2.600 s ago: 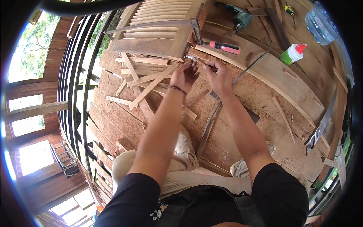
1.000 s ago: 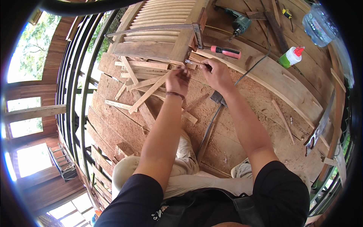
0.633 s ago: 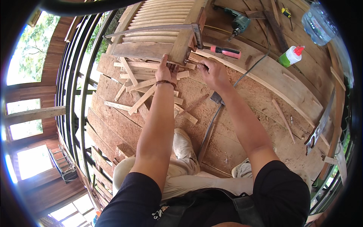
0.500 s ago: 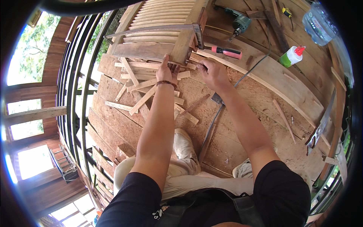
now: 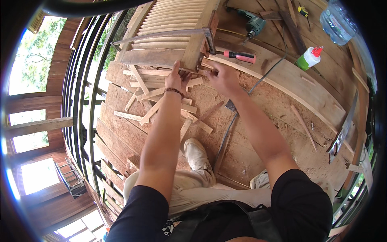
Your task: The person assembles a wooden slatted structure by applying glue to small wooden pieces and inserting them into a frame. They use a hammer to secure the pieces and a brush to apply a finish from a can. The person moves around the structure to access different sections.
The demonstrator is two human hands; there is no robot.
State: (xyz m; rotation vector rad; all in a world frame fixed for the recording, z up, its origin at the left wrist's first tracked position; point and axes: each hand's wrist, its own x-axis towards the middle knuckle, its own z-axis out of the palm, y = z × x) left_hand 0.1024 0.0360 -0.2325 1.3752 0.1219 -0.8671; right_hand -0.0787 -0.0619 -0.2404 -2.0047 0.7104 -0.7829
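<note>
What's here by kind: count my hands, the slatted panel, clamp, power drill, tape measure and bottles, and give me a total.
Hands: 2 (left hand, right hand)
Slatted panel: 1
Clamp: 1
Power drill: 1
Tape measure: 1
Bottles: 2 (large clear bottle, white-and-green bottle)
Total: 8

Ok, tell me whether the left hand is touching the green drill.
No, the left hand is at the near corner of the slatted wooden frame, well apart from the green drill.
</note>
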